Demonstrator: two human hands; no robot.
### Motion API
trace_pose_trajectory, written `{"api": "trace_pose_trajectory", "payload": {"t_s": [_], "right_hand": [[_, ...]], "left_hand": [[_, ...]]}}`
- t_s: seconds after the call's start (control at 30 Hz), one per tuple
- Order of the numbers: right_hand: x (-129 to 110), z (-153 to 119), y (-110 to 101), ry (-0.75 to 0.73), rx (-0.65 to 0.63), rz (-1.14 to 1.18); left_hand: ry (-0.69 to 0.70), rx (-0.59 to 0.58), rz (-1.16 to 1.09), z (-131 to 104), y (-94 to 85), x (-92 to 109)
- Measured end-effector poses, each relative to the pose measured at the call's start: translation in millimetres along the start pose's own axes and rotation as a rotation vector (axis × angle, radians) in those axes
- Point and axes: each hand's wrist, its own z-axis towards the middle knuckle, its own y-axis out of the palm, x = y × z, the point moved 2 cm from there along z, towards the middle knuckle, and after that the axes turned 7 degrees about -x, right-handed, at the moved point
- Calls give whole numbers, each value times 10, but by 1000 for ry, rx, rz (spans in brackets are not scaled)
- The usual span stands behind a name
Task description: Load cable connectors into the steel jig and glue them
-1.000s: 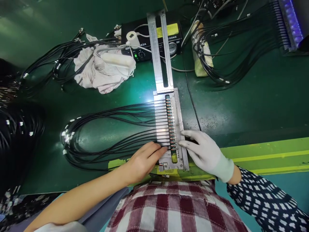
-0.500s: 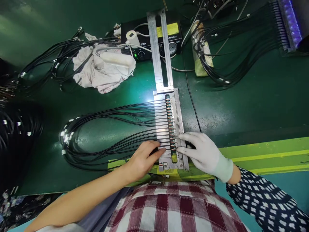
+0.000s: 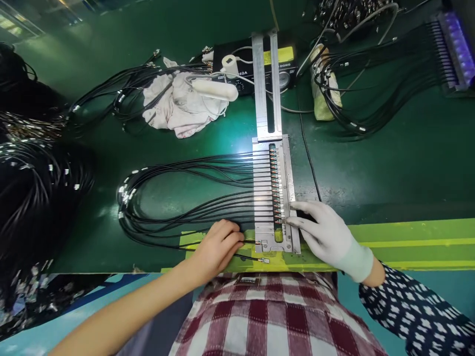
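Black cable [image 3: 249,242] — pinched in bare left hand [image 3: 218,245], now pulled back off the metal jig [image 3: 262,198] | gloved right hand [image 3: 323,232] flat, open, steadying jig edge | cable lies at jig's near end — connector-tipped.

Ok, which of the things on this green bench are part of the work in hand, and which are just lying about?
In use:
- slotted metal fixture plate
- thin black cables laid across it
- loose black cable with metal tip, by the bare left hand
- white-gloved right hand, resting on the plate's edge

Lying about:
- crumpled white cloth
- black control box with yellow label
- cable bundle, far right
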Motion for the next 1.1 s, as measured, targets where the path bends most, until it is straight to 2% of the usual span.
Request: {"api": "trace_pose_trajectory", "payload": {"t_s": [0.07,0.13,0.27,0.37,0.57,0.77,0.97,1.1], "right_hand": [[2,3,3,18,12,11],[2,11,2,39,10,19],[-12,17,-13,54,4,3],[-22,20,-23,50,1,-5],[-32,0,-17,67,-5,18],[-106,-77,-9,-26,-38,-42],[-71,-52,9,-44,-36,-46],[-52,-52,18,-43,-24,-52]], "left_hand": [[11,100,-18,-4,-1,14],[85,156,7,74,-5,50],[258,92,95,323,5,126],[279,54,96,421,9,122],[334,18,86,466,-16,79],[340,23,59,427,58,39],[201,33,305,237,115,49],[203,33,280,276,99,47]]}}
